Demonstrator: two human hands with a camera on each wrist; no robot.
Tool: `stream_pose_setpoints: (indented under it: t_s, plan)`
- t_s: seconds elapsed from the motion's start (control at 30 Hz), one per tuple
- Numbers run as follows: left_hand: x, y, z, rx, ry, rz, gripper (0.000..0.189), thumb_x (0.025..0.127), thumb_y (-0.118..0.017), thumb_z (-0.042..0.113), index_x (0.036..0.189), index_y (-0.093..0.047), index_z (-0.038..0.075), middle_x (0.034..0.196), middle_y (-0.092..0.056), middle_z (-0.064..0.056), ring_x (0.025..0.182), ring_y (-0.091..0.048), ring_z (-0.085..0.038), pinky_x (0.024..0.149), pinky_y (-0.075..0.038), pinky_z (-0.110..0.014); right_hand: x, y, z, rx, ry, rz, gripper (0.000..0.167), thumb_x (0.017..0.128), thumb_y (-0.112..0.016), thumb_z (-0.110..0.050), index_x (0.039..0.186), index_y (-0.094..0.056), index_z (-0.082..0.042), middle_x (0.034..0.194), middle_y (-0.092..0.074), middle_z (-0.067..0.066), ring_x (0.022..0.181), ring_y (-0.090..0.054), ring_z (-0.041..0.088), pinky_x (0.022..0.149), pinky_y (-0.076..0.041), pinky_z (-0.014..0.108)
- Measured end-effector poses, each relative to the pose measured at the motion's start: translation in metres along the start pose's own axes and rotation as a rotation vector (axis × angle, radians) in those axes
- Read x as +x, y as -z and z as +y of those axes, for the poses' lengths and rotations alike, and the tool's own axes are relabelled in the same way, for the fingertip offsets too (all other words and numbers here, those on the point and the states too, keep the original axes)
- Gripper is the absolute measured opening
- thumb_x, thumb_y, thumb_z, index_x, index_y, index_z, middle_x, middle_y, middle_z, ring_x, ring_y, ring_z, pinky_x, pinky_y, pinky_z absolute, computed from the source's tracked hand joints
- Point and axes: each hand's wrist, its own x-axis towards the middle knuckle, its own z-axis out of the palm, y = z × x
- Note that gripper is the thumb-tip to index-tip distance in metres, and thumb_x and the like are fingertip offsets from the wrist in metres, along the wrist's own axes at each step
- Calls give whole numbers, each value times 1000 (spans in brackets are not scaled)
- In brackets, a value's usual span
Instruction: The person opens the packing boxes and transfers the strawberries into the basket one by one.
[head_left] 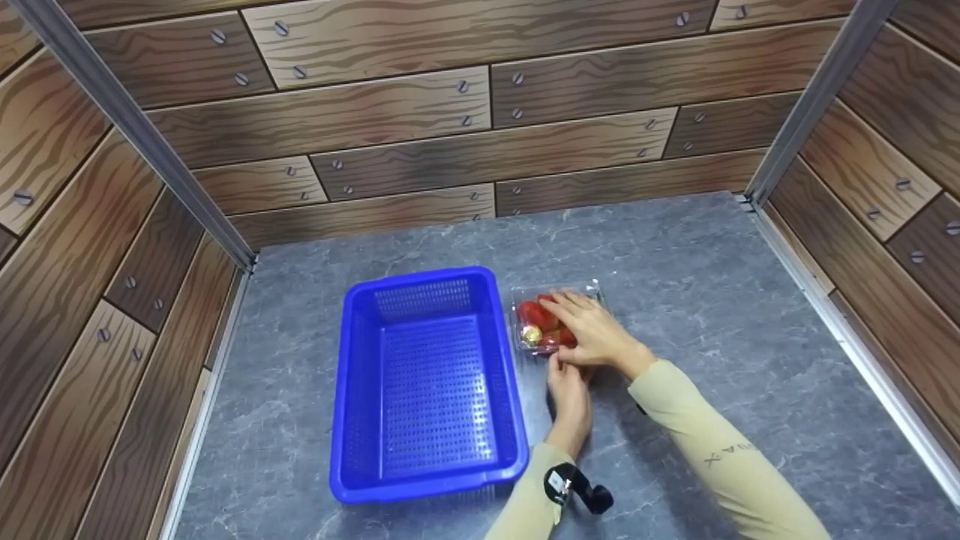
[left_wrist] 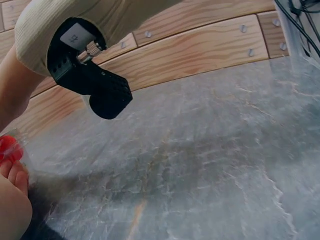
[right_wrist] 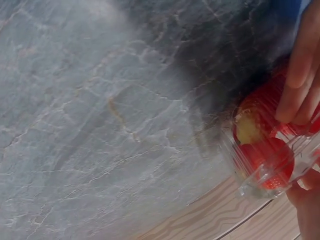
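A clear plastic box (head_left: 517,330) of red fruit (head_left: 534,315) lies on the table, right of a blue basket. My right hand (head_left: 598,334) rests across its top, fingers extended over the lid and thumb by the near edge. At that near edge, my left hand (head_left: 570,396) pinches the rim of the box, its fingertips partly hidden. In the left wrist view, fingers (left_wrist: 19,176) touch the box beside a red fruit (left_wrist: 9,149). The right wrist view shows fingers (right_wrist: 295,102) against the clear plastic, with red fruit (right_wrist: 270,162) inside.
The blue perforated basket (head_left: 431,478) stands close to the box's left side. Wood-patterned walls (head_left: 585,90) enclose the grey marbled table (head_left: 675,247) at the back and sides. Dark cables (left_wrist: 302,22) hang at the upper right of the left wrist view.
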Motion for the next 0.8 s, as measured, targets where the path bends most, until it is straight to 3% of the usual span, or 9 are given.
stream_pose_setpoints:
  t_s: [0.1,0.23,0.43,0.57,0.7,0.8]
  plan:
    - [2,-1,1,24,-8,32,21,105,-44,10,106,-54,-8,99,-67,-5,91,-63,-13,89,-51,-38,1,-1,-1,-16,8,15,83,71,-70,-36,142,-49,1,139,-49,32,127,-46,53,99,-37,66]
    - [3,-2,0,94,-16,68,25,105,-44,10,112,-53,-12,99,-67,-6,90,-62,-13,87,-51,-37,1,-2,-2,-24,12,20,78,72,-68,-34,138,-51,3,139,-48,32,126,-46,53,100,-37,65]
    - [5,-2,0,212,-48,103,27,103,-47,8,121,-56,-9,109,-68,-13,101,-63,-21,93,-50,-38,3,-2,-3,-30,1,22,75,71,-70,-33,136,-54,2,140,-49,31,128,-46,52,101,-36,65]
    - [5,-3,2,267,-44,110,30,102,-48,6,128,-56,-8,121,-64,-20,114,-60,-30,99,-46,-40,2,-2,-3,-34,-87,-23,83,70,-69,-39,143,-50,-3,150,-39,27,137,-33,53,102,-25,73]
    - [7,-3,1,250,-26,108,41,98,-46,-2,138,-46,-11,136,-53,-28,129,-49,-37,106,-40,-43,3,-4,-3,-32,-215,-104,92,71,-65,-45,152,-39,-11,159,-21,25,142,-12,57,99,-9,81]
    - [9,-3,1,234,-26,102,39,98,-45,-3,137,-47,-11,136,-53,-28,129,-49,-36,106,-40,-42,5,-4,-3,-55,-244,-120,93,71,-65,-47,153,-37,-13,159,-20,25,141,-13,58,98,-8,82]
